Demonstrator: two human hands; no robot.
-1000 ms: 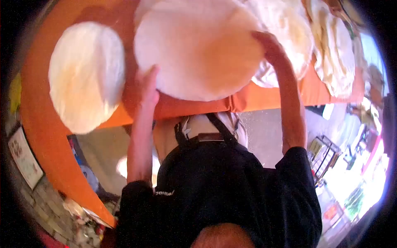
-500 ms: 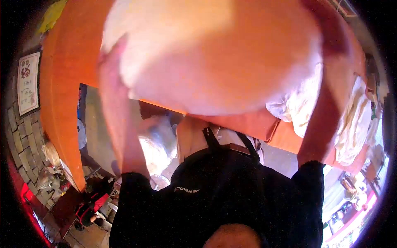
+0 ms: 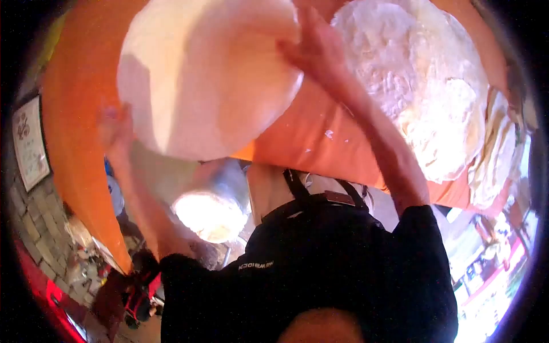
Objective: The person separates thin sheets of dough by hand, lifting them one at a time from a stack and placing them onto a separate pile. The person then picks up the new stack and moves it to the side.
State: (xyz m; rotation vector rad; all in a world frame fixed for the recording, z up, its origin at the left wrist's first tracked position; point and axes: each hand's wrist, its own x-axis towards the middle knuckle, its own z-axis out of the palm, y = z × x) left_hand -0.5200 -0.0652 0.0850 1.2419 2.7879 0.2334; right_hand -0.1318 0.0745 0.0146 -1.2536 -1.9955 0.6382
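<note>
A large, round, smooth pale disc (image 3: pixel 211 86) fills the upper left of the head view; whether it is dough or a padded board I cannot tell. Beside its left rim is my left hand (image 3: pixel 117 124), blurred, with thumb and fingers apart. My right hand (image 3: pixel 315 48) is at the disc's right edge, fingers spread, the thumb reaching over its surface. Neither hand is closed around the disc. Just right of my right forearm, a wide, wrinkled, thin sheet that looks like flatbread or dough (image 3: pixel 417 86) lies on the orange cloth (image 3: pixel 320 137).
More folded pale sheets (image 3: pixel 493 154) hang at the table's right edge. Below the table stands a brightly lit, whitish round container (image 3: pixel 211 211). A framed sign (image 3: pixel 31 143) is at the far left, above a brick-patterned surface (image 3: pixel 40 220). Near my waist is a bag with dark straps (image 3: pixel 329 191).
The pale disc was close to the camera between both hands and is now lower and further left. My right hand has swung left across the front, uncovering the wrinkled sheet. My left hand has come off the rim.
</note>
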